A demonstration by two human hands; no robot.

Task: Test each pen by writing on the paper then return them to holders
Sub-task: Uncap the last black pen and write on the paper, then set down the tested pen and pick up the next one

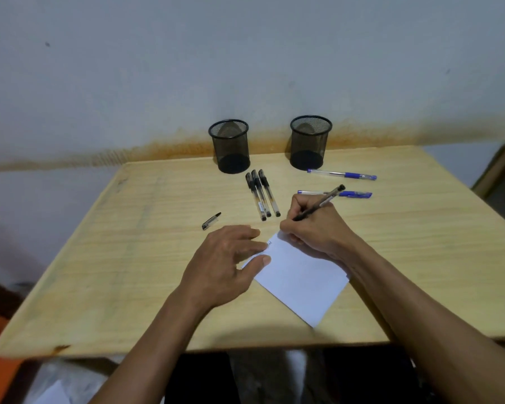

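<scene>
Paper, a small white sheet turned at an angle, lies near the front middle of the wooden table, with a short dark scribble near its far left corner. The right hand has its fingers curled round a black pen, uncapped, its tip hidden behind the fingers at the far edge of the sheet and its back end slanting up and to the right; the heel of this hand rests on the paper. The left hand lies flat with fingers spread and relaxed, holding nothing, its thumb and fingertips pressing on the left edge of the sheet. Just left of that hand a loose black pen cap lies on the table, apart from everything else. Beyond the hands, 3 black capped pens lie side by side, touching, pointing toward the person. To their right, 2 blue pens lie roughly crosswise: the nearer blue pen partly crossed by the held pen's back end, the farther blue pen just in front of the right holder. At the table's back edge, against the wall, stand 2 black mesh cups, upright: the left holder and the right holder, well apart, no pens showing in either.
</scene>
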